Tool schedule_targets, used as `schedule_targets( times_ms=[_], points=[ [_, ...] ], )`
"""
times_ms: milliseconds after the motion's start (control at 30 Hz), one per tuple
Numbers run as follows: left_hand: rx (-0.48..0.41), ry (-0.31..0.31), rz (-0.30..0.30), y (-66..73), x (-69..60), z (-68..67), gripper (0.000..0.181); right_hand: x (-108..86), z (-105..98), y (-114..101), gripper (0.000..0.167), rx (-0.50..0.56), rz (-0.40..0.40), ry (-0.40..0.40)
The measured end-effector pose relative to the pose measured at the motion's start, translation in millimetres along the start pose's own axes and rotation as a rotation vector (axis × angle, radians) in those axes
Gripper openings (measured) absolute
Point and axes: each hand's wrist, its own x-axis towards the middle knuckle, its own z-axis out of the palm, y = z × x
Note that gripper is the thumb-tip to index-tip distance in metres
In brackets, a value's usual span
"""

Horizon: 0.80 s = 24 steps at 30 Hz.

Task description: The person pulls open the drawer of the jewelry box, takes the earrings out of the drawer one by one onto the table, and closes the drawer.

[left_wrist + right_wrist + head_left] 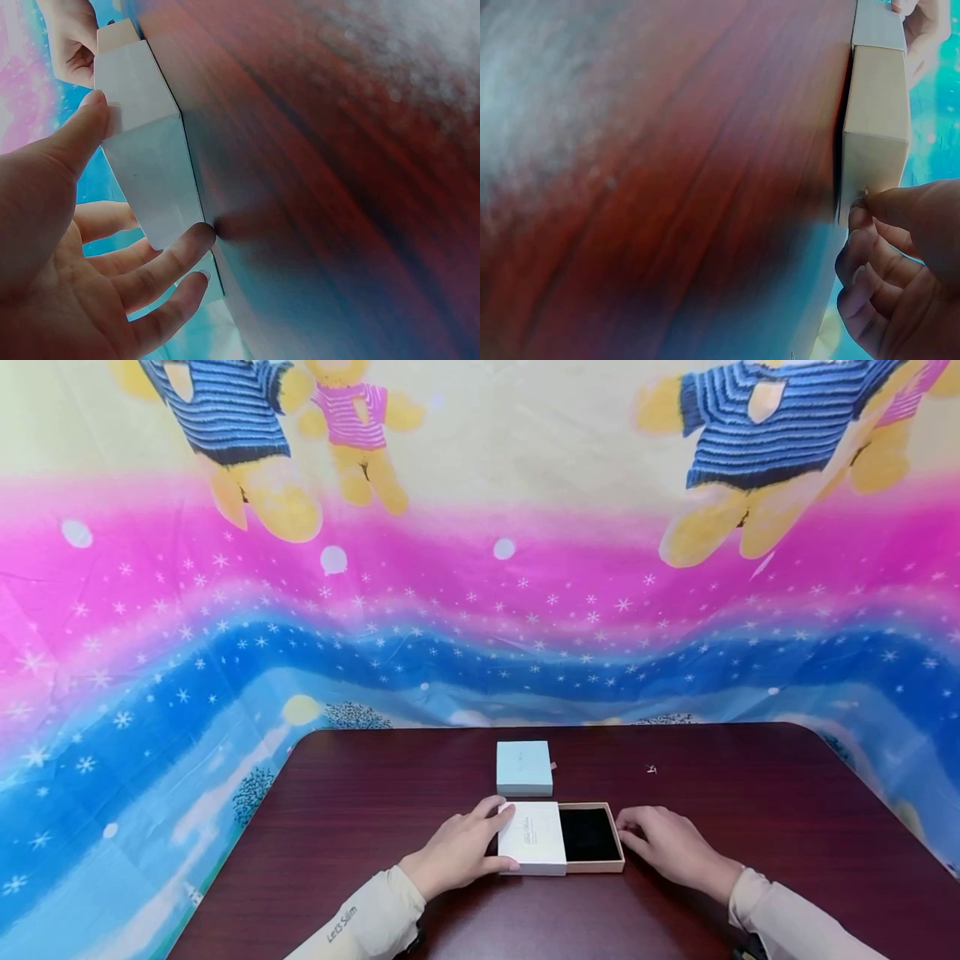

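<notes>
A white slide-out gift box lies on the table, its printed sleeve (534, 843) on the left and its tan-edged drawer (617, 865) drawn partway out to the right. Black padding (588, 835) lines the drawer. My left hand (465, 852) grips the sleeve's left end, thumb on the near side and fingers on the far side. At the drawer's outer end, my right hand (671, 843) pinches with thumb and index finger; in the right wrist view the fingertips (864, 199) meet against the end panel, hiding what lies between them.
Behind the white box stands a closed pale blue box (523, 767) with a small pink tab (553, 766) on its right side. A tiny shiny item (651, 769) lies farther right on the dark wooden table (360, 810). A printed cloth (480, 593) hangs behind the table.
</notes>
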Motion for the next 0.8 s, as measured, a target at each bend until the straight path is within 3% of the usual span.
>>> schedule_targets(
  times_ms=[367,800],
  points=[
    [-0.003,0.003,-0.007,0.1,0.0,1.2,0.078,-0.6,1.1,-2.9,0.015,0.020,0.033,-0.018],
    [-0.005,0.009,-0.005,0.1,0.1,1.1,0.078,0.6,0.4,-6.5,0.007,0.021,-0.013,-0.008]
  ],
)
